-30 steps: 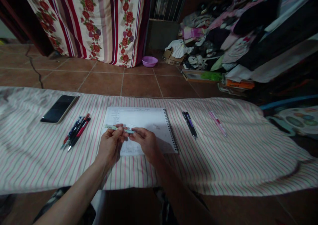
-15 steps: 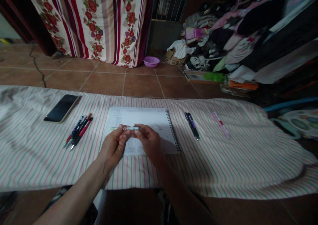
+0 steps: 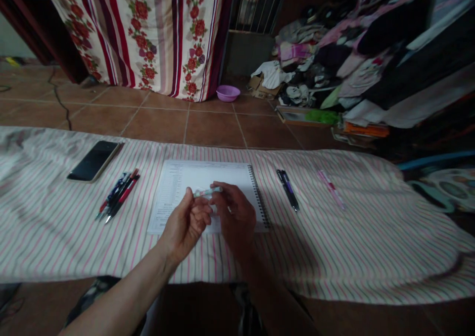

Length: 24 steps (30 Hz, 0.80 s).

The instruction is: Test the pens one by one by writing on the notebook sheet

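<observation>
Right hand (image 3: 233, 216) and left hand (image 3: 185, 223) pinch pale pen (image 3: 208, 192); above notebook (image 3: 174, 187).

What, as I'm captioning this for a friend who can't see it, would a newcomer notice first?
The left hand and right hand meet over a notebook at the centre, pinching a pale green pen between them. The notebook lies on a striped cloth, with a bunch of pens and a phone to its left. Behind, a floral sheet hangs, and clothes are heaped at far right.
</observation>
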Each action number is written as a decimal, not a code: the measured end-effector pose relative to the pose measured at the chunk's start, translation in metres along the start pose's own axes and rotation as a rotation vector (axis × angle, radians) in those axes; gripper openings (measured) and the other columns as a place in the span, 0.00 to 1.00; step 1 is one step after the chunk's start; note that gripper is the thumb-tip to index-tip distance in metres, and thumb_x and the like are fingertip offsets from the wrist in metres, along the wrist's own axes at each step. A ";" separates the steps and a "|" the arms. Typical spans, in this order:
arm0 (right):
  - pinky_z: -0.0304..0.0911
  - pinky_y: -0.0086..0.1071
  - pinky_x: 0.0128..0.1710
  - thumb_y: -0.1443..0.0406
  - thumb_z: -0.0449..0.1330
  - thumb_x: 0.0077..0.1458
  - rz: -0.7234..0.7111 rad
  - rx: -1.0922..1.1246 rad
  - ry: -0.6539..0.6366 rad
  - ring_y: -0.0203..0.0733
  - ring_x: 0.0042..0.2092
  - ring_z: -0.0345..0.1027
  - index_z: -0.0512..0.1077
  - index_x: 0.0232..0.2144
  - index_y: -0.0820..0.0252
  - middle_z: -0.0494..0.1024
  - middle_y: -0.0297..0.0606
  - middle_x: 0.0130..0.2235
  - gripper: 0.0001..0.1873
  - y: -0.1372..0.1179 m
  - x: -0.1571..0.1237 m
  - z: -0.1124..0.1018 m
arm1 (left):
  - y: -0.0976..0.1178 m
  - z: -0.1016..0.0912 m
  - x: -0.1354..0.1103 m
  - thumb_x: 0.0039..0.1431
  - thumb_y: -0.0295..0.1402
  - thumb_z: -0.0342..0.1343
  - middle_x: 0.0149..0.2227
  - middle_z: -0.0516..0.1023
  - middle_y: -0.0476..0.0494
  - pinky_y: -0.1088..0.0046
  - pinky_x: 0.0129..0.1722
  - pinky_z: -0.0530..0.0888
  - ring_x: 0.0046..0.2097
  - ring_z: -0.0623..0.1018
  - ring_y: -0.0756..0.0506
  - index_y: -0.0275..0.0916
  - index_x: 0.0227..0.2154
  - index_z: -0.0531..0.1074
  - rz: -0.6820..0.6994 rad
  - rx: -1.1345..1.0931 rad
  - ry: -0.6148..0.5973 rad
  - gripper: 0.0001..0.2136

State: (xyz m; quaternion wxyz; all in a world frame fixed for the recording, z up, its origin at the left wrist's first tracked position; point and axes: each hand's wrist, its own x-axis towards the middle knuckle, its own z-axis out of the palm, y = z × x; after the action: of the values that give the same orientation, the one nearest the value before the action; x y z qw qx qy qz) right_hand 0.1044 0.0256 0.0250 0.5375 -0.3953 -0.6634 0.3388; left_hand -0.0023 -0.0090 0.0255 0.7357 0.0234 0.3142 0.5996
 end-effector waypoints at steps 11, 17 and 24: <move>0.59 0.24 0.17 0.59 0.55 0.55 0.183 0.154 0.249 0.29 0.21 0.64 0.69 0.38 0.62 0.77 0.37 0.31 0.13 0.006 0.017 -0.013 | -0.052 -0.002 -0.023 0.54 0.35 0.48 0.18 0.68 0.51 0.79 0.16 0.63 0.18 0.68 0.53 0.37 0.22 0.65 -0.034 1.091 -0.198 0.09; 0.61 0.24 0.19 0.59 0.54 0.54 0.188 0.080 0.204 0.29 0.20 0.63 0.70 0.37 0.62 0.77 0.35 0.29 0.12 0.005 0.016 -0.011 | -0.043 0.001 -0.028 0.55 0.32 0.46 0.18 0.68 0.50 0.78 0.20 0.61 0.20 0.68 0.51 0.38 0.23 0.68 0.176 1.295 -0.149 0.09; 0.60 0.23 0.18 0.61 0.57 0.53 0.161 0.077 0.144 0.29 0.19 0.62 0.72 0.37 0.60 0.71 0.29 0.20 0.10 0.003 0.013 -0.011 | -0.029 -0.005 -0.023 0.52 0.32 0.55 0.27 0.71 0.48 0.77 0.27 0.64 0.29 0.70 0.49 0.41 0.34 0.72 0.648 1.383 0.196 0.06</move>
State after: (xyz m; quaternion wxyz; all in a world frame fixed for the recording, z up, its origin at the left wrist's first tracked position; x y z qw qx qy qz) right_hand 0.1147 0.0391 0.0308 0.5698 -0.4497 -0.5756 0.3767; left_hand 0.0181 -0.0393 0.0195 0.3101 0.5158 0.6587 0.4515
